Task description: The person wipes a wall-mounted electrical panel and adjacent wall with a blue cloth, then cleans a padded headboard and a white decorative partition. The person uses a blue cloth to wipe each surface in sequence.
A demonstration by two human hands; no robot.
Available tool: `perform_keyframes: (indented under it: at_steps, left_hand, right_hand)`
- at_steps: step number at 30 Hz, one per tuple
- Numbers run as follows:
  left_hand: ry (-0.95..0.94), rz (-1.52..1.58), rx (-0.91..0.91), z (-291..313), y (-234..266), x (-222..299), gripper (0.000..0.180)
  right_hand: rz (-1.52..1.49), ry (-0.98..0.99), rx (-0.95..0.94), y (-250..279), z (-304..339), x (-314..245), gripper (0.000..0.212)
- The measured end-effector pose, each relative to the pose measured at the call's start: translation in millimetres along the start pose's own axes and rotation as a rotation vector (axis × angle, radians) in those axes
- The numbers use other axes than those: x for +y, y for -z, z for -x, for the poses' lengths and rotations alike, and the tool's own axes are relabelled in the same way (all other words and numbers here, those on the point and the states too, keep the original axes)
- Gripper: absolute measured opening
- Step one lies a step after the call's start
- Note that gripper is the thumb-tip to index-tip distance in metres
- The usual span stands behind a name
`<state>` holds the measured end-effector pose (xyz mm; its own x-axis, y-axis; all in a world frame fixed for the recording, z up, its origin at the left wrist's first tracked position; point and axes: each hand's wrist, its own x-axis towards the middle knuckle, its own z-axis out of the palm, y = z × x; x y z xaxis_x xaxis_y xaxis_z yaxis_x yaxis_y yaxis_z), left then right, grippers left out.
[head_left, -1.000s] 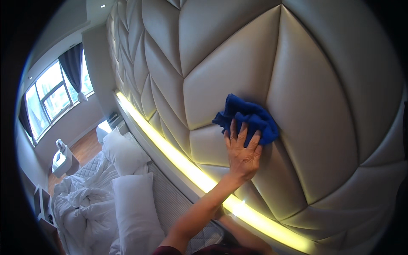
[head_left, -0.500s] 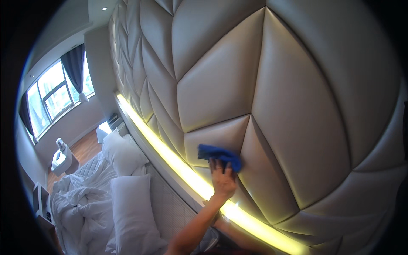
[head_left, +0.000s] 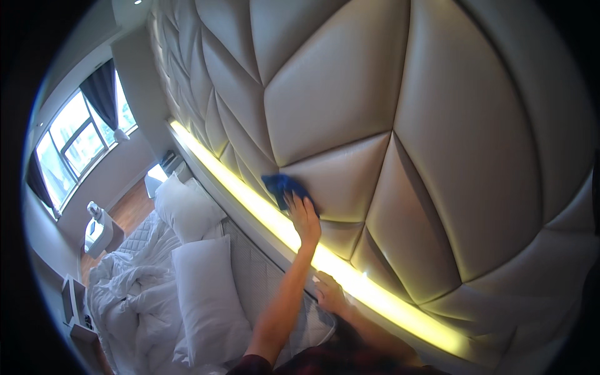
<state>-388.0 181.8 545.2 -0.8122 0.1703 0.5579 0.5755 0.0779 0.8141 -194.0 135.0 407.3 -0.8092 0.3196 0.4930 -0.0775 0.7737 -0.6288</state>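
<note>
Blue cloth (head_left: 285, 185): located on the padded wall panel (head_left: 459, 144), just beside the light strip (head_left: 387, 299) on the strip's 1 o'clock side. Long axis of the cloth: 10 o'clock to 4 o'clock in the head view (12 o'clock = up), roughly parallel to the strip; the free corner points to 10 o'clock.

Left hand (head_left: 305, 225): placed over the lower part of the cloth. Fingers extended toward 11 o'clock, lying on the fabric; whether they also pinch a fold cannot be told.

Right hand (head_left: 330, 294): at 5 o'clock from the left hand, beside the lower edge of the strip. Fingers bent; whether together or apart cannot be told.

White pillow (head_left: 205, 294): on the bed, at 7 o'clock from the cloth.
</note>
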Motion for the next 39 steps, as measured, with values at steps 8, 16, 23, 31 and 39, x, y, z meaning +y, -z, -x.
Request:
perform_keyframes:
  at_steps: [8,16,23,31,39]
  left_hand:
    - [0.031,-0.026,0.015,-21.8,8.5,-32.2,0.059]
    - [0.384,0.047,-0.165,75.2,-10.0,-12.8,0.043]
    - [0.002,-0.057,-0.277,126.2,-13.1,77.1,0.037]
    - [-0.212,-0.163,-0.214,150.6,-17.2,60.5,0.047]
    - [0.657,0.225,-0.103,89.1,-18.8,-68.2,0.066]
  right_hand:
    - [-0.050,-0.057,0.043,3.6,-3.2,-4.4,0.025]
    - [-0.013,-0.114,0.030,5.6,1.9,1.1,0.027]
    - [-0.168,-0.027,0.219,-1.9,15.6,20.2,0.026]
    - [-0.093,-0.002,0.207,-4.4,16.5,11.6,0.022]
    - [-0.110,-0.020,0.197,15.1,-2.6,-13.3,0.021]
